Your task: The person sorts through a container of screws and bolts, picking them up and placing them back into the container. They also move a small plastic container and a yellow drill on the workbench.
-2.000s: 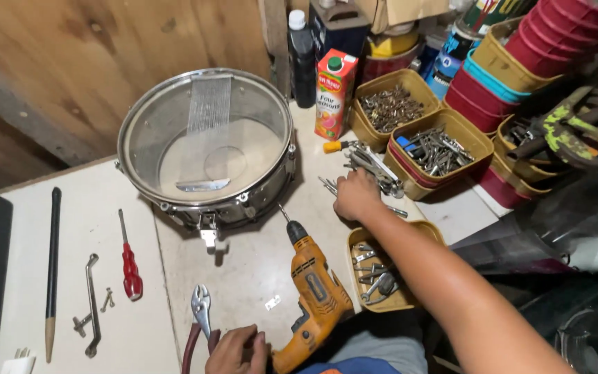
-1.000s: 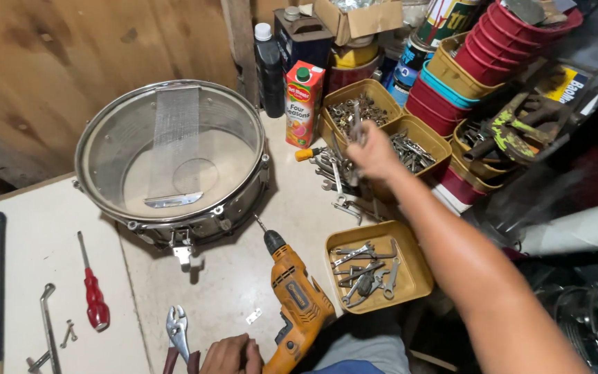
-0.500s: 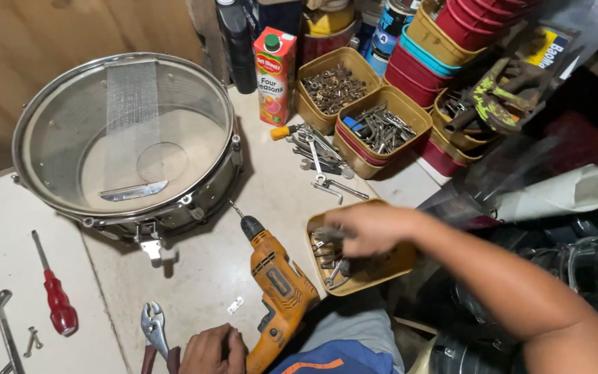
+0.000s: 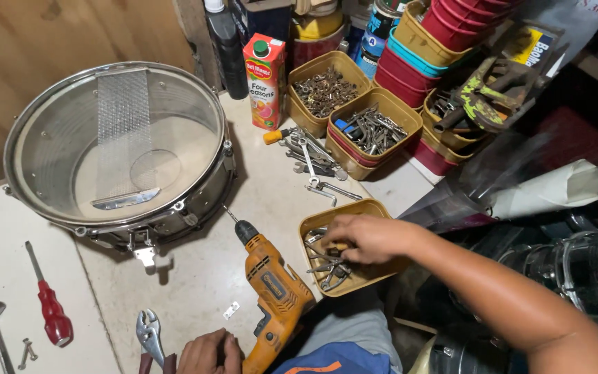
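A pale, speckled worktable [image 4: 195,270] stands against a brown plywood wall [image 4: 50,34], with stacked red, teal and mustard plastic tubs [image 4: 444,34] crowded along its far right edge under even light.

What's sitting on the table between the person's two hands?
In the head view, the orange power drill lies between the left hand at the table's near edge and the right hand, which reaches into the yellow tray of tools.
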